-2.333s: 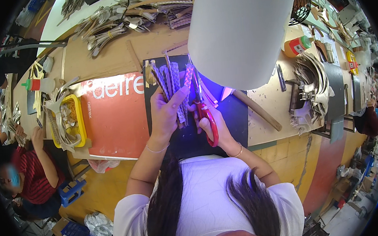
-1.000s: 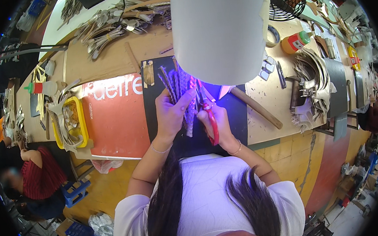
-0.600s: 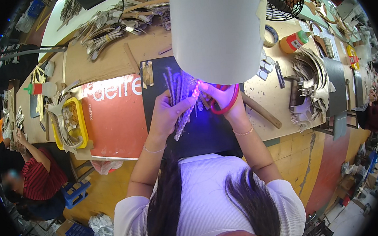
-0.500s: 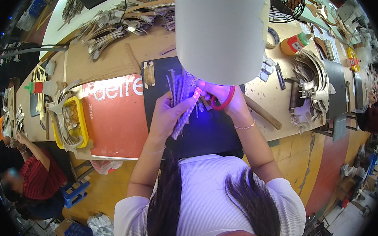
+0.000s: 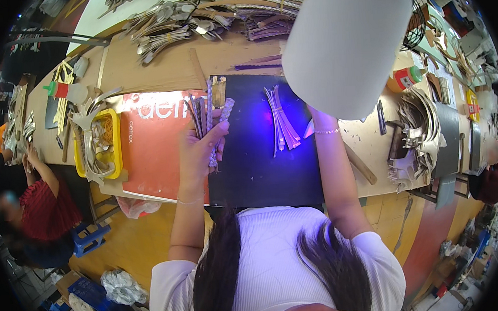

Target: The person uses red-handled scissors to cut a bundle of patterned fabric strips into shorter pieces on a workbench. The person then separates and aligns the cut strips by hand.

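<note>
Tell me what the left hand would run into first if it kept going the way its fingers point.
Probably the pile of cut strips at the bench's far edge; beyond the left hand and its braided strips lies bare tabletop. Depth is unclear.

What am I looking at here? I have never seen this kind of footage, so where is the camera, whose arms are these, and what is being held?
The camera sits on a person's head and looks down through a fisheye lens, so straight edges bend. There is no robot; the two bare forearms are the person's own. The left hand grips a bundle of braided strips above a long workbench. The right hand is hidden behind a big white lamp shade; only its forearm shows. Loose flat strips lie on a black mat, beside a red sheet and a yellow tray. Another person sits at far left.
</note>
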The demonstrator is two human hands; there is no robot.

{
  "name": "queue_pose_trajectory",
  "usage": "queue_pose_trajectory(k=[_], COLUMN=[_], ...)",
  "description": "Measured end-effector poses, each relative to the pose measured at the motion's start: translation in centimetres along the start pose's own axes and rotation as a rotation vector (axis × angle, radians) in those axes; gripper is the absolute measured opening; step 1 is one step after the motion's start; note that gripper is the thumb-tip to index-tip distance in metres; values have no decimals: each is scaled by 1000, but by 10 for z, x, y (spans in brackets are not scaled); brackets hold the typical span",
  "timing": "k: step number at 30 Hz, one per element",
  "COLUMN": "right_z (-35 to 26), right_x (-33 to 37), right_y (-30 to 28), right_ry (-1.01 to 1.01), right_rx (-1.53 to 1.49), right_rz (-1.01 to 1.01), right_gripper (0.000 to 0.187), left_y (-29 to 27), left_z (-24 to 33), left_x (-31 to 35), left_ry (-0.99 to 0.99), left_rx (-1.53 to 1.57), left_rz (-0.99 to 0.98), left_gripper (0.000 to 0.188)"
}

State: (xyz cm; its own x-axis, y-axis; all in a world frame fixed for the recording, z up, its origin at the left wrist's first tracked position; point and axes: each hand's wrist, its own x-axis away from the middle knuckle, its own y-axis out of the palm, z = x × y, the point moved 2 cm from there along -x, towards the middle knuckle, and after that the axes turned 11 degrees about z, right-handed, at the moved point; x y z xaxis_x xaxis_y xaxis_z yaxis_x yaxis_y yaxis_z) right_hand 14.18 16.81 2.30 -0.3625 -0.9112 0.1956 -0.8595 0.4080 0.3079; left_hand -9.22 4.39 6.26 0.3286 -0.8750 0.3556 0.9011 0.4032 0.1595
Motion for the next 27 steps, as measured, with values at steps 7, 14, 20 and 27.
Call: queue_pose_trajectory(k=[7, 14, 20, 27], right_z=[-11, 8, 2, -6], right_x=[108, 153, 153, 140], right_y=[-29, -36, -31, -60], right_ry=[234, 12, -28, 119], right_rx=[-38, 449, 461, 460], right_rz=[-366, -462, -491, -592], right_gripper=[29, 63, 61, 50], left_y=[26, 57, 60, 42], left_z=[4, -3, -2, 15], left_x=[5, 16, 20, 8], left_ry=[-2, -39, -30, -75], left_rx=[75, 145, 147, -95], left_rz=[-58, -90, -81, -149], left_gripper=[31, 22, 16, 25])
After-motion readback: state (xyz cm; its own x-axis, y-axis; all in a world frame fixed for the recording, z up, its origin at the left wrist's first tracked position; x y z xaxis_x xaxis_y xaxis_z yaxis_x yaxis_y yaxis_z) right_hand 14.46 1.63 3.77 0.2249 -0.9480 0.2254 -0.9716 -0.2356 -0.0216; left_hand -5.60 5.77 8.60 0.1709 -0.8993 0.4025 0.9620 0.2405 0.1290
